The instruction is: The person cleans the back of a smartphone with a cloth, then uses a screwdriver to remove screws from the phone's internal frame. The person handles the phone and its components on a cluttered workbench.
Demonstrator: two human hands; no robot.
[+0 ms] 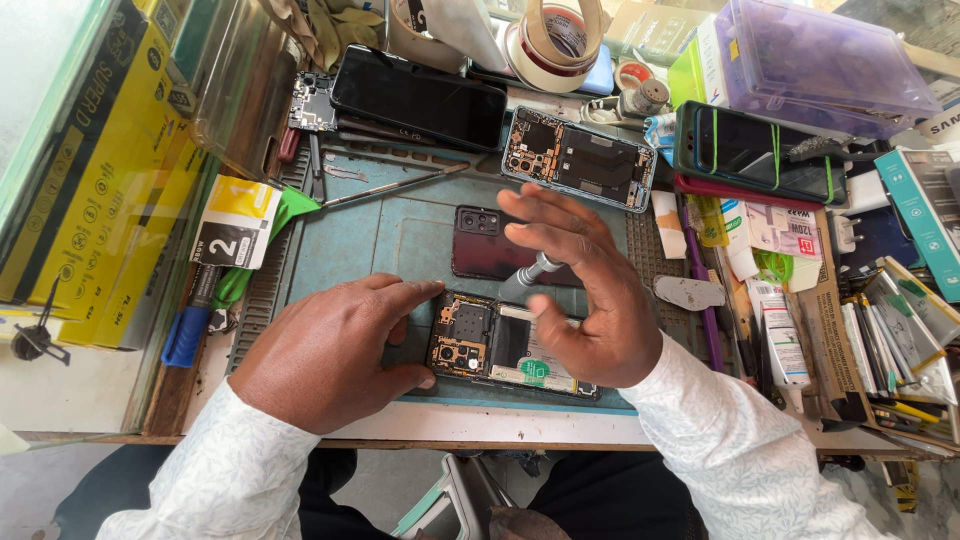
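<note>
An opened phone [495, 345] with its board and battery bare lies on the blue-grey work mat [395, 235] near the front edge. My left hand [325, 350] rests on the mat and pinches the phone's left end between thumb and forefinger. My right hand [580, 290] hovers over the phone's right half, fingers spread, with a silver screwdriver [530, 277] between thumb and fingers, its tip down at the phone. A dark red back cover [482, 245] lies just behind.
A second opened phone [578, 158] and a black phone [418, 97] lie at the mat's far edge, with tweezers [395, 185] in front. Tape rolls [555, 40], a green-cased phone [760, 150], boxes and small tools crowd the right. Yellow boxes [90, 180] stand left.
</note>
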